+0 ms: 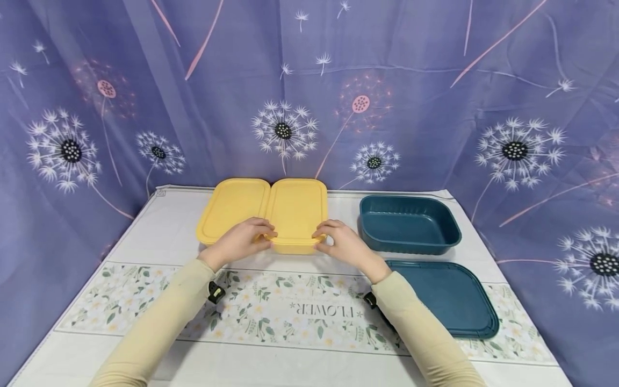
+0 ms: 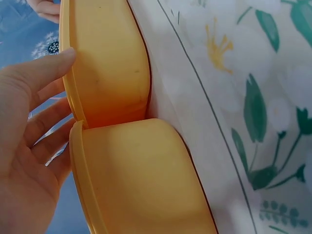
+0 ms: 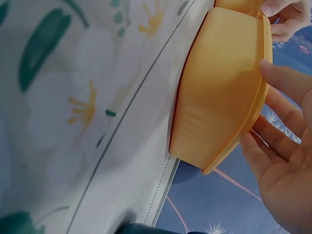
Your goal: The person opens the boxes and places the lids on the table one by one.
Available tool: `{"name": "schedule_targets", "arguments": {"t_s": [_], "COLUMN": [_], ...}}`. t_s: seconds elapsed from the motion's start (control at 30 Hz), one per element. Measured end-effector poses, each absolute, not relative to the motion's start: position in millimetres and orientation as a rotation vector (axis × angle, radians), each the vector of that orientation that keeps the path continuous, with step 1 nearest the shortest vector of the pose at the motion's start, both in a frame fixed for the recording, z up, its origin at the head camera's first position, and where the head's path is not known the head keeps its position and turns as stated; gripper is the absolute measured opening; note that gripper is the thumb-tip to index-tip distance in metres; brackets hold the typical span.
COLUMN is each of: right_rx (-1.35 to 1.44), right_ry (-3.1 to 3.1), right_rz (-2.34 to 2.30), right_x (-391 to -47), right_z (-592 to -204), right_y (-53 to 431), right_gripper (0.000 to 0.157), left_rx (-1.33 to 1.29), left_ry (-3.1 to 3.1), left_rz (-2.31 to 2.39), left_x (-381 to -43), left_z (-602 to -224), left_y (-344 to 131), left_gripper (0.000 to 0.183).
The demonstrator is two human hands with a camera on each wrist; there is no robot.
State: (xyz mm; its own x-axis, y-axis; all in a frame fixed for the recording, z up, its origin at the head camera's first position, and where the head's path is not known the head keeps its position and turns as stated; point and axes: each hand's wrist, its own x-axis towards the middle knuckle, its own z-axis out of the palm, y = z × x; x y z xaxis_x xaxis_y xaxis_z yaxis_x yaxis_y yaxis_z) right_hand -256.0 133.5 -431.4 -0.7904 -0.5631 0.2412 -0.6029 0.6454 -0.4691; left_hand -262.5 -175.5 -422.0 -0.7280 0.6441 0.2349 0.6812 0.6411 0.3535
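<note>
Two yellow lidded food containers lie side by side at the back of the table. My left hand [image 1: 245, 235] is at the near left corner of the right container [image 1: 297, 207], its thumb [image 2: 68, 57] on the front of the lid's rim and its fingers over the top. At the near right corner, my right hand [image 1: 342, 243] pinches the same lid edge between thumb and fingers. The lid [image 3: 263, 92] sits on the container. The left container [image 1: 234, 207] adjoins it, its own lid on, partly behind my left hand.
An uncovered dark teal container [image 1: 408, 224] stands at the back right. In front of it a matching teal lid [image 1: 450, 301] lies on the table, partly hidden by my right sleeve. A flower-print band [image 1: 290, 301] crosses the white tablecloth. Purple dandelion curtains [image 1: 217, 107] hang behind.
</note>
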Motion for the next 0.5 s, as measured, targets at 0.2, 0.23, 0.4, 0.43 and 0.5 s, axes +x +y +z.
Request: {"name": "schedule_targets", "arguments": {"t_s": [0.2, 0.23, 0.4, 0.43, 0.5], "right_rx": [1.025, 1.03, 1.063, 1.069, 1.085], "right_ry": [-2.766, -2.765, -2.753, -2.753, -2.749], "right_rz": [0.827, 0.823, 0.836, 0.847, 0.866], "right_x": [-253, -253, -256, -257, -259], "right_z": [-431, -431, -432, -432, -432], "right_y": [140, 141, 151, 153, 157], "right_gripper": [0.025, 0.025, 0.025, 0.025, 0.024], "left_rx": [-1.155, -1.159, -1.173, -1.173, -1.173], "left_ry": [-2.732, -2.724, -2.683, -2.681, -2.683], "left_rz": [-0.632, -0.633, -0.604, -0.591, -0.57], "left_x": [-261, -261, -260, -260, -258], "left_z": [-427, -427, -428, -427, -427], "left_y": [-173, -172, -165, -164, -161], "left_gripper": [0.027, 0.027, 0.028, 0.028, 0.028]}}
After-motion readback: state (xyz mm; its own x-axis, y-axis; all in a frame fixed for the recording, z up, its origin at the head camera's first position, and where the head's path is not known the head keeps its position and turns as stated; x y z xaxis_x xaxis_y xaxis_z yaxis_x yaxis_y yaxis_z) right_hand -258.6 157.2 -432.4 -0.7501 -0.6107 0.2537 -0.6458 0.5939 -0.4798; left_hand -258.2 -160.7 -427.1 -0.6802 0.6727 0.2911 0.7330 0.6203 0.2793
